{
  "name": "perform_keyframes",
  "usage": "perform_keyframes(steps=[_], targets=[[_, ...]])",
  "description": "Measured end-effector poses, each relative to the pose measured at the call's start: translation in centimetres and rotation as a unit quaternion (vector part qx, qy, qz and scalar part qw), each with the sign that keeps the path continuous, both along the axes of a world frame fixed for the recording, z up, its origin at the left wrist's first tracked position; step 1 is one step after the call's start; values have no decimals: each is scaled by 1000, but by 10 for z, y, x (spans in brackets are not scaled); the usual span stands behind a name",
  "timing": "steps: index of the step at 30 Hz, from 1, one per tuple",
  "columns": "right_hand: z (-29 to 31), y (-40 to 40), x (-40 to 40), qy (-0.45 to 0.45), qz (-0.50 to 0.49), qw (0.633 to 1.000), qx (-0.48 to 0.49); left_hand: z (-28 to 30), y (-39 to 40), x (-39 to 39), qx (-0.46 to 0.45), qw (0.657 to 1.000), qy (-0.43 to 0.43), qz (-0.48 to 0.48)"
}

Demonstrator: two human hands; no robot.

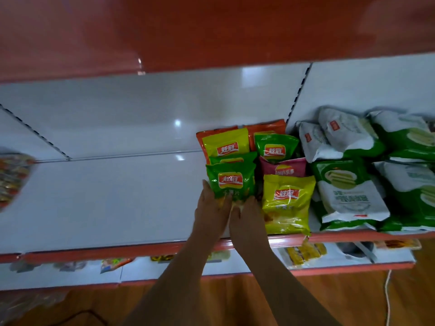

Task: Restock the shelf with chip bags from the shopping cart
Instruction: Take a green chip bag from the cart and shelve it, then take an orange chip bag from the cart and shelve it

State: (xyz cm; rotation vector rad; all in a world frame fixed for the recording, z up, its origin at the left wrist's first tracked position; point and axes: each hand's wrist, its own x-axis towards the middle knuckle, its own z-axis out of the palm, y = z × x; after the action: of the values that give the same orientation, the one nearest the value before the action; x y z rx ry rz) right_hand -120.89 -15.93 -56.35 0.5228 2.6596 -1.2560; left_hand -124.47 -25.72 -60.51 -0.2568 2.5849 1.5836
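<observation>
White shelving with red front edges fills the frame, seen from above, with a wooden floor (235, 300) showing along the bottom. The main shelf (106, 203) runs across the middle; its left and centre stretch is bare white board, and a slotted upright divides the back panel right of centre.

Chip bags stand in a cluster at centre right of the shelf. At the front left of the cluster is a green chip bag (231, 181), upright and leaning slightly back. The left hand (211, 212) lies against its lower left edge with fingers extended, and the right hand (247, 217) lies against its lower right corner with fingers likewise fairly straight; both touch the bag's bottom, the two hands side by side and nearly touching each other. Whether any fingertip curls under the bag cannot be told.

Just right of it stands a yellow chip bag (286, 203), with a pink chip bag (283, 168) behind that. Further back are another green bag (275, 149) and a yellow-fronted bag (226, 144) with orange bags behind them.

Right of the chips, large white-and-green packets (348, 191) are stacked to the frame's right edge. A blurred multicoloured packet (14, 177) shows at the left edge. A lower shelf (70, 276) beneath holds small blurred packets, and a white cord (387, 297) hangs at lower right.
</observation>
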Motion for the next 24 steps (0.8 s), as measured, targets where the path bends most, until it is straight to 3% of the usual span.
perform_keyframes(steps=[2, 6, 12, 17, 22, 24], targets=[[16, 0, 21, -7, 13, 999, -38, 15, -2, 11, 9, 999, -37, 24], [61, 7, 65, 1, -5, 1000, -18, 79, -2, 51, -33, 993, -92, 65], [163, 37, 130, 61, -102, 991, -64, 195, 17, 132, 38, 998, -45, 10], [239, 58, 210, 146, -210, 955, -149, 266, 46, 198, 117, 986, -36, -116], [283, 93, 315, 224, -298, 917, -145, 315, 88, 263, 157, 950, -32, -269], [297, 112, 365, 244, -363, 884, -164, 331, 114, 293, 160, 929, -35, -332]])
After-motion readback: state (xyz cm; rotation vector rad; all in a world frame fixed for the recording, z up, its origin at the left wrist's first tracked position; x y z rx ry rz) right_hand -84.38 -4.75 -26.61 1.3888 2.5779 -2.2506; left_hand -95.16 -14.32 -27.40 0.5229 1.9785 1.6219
